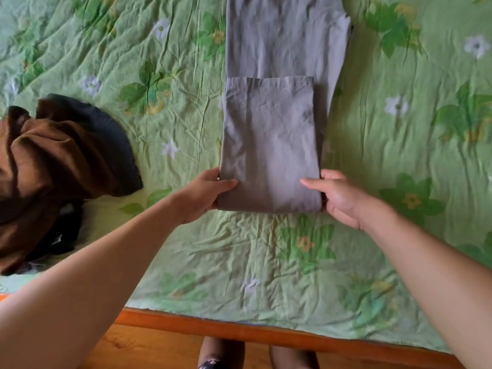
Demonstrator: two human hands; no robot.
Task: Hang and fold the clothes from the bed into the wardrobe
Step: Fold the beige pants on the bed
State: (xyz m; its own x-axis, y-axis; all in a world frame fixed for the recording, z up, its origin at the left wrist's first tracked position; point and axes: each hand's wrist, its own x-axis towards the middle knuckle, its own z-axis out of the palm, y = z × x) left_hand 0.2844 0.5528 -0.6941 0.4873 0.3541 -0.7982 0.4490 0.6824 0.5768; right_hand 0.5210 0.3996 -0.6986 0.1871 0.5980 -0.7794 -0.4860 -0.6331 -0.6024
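Head view — left hand (205, 194), right hand (339, 199) gripping grey trousers (269, 139), thumbs atop

A wide bed (239, 262) fills almost the whole view. It is covered with a light green sheet (399, 145), printed with darker green leaves and small white and yellow flowers, and the cloth is full of fine wrinkles. Along the near edge runs an orange-brown wooden frame (279, 335), slightly slanted in the view. Below it shows a strip of wooden floor (149, 350) in a similar warm colour. The light is soft, with a brighter, pale yellow patch on the sheet at the left.
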